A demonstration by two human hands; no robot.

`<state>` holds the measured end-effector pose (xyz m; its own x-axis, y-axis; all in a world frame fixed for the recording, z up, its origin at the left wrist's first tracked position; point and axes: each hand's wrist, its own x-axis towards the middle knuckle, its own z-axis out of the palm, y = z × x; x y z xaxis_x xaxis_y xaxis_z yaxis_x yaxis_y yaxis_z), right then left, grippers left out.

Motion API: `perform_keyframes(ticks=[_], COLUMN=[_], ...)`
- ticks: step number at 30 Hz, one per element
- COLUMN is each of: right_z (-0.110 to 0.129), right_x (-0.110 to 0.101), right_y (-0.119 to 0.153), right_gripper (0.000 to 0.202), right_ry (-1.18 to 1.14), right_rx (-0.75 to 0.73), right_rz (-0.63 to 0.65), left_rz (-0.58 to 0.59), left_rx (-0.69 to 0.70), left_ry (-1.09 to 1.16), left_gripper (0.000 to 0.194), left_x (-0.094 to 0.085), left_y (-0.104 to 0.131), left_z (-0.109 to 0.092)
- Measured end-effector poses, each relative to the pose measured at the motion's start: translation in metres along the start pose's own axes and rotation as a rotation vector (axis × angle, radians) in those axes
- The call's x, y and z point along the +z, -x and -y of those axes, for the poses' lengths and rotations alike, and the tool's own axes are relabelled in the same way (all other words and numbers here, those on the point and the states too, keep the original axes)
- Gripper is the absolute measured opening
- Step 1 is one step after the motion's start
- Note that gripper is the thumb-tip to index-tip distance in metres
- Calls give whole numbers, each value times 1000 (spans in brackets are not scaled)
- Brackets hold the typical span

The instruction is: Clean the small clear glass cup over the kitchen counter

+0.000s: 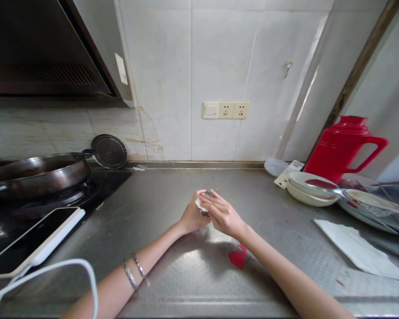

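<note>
My left hand (193, 216) and my right hand (225, 215) meet above the middle of the steel counter (173, 270). Between them is a small dark, shiny object (205, 213), mostly covered by my fingers, so its kind cannot be made out. A bit of white paper or tissue (199, 204) shows against it, under my right fingertips. My left fingers are closed around the object from the left side, while my right fingers press over it from the right. A torn red scrap (237, 257) lies on the counter near my right forearm.
At left, a metal pan (40, 175) sits on the stove, with a phone (33, 241) and white cable (89, 274) nearer me. On the right are a red thermos (339, 148), stacked white bowls (310, 195), patterned dishes (369, 204) and a white paper sheet (359, 250).
</note>
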<state>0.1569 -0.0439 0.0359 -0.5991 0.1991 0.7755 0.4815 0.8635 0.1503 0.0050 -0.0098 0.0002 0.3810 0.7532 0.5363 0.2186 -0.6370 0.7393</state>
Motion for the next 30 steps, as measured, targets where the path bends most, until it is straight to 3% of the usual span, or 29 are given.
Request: perform_keyframes(ticks=[7,16,23,27,30], right_z=[-16,3,-15,-9,0], right_x=[-3,2,3,13,18], right_y=[6,1,8,10,10], right_gripper=[42,45,42,44,45], right_ry=[56,-11,-94,-143,-147], right_rx=[99,1,211,265,228], right_rz=[-76,-60,-148,-219,-187], left_rz=[-20,4,-68,-65,-95], left_rx=[-54,-22,-48,-77,-112], left_ry=[6,78,75,178,274], left_gripper=[76,79,70,72,75], left_x=[1,2,2,1,-2], left_y=[0,-2,-1,-3,-5], left_z=[-3,-1,-11,-9,-6])
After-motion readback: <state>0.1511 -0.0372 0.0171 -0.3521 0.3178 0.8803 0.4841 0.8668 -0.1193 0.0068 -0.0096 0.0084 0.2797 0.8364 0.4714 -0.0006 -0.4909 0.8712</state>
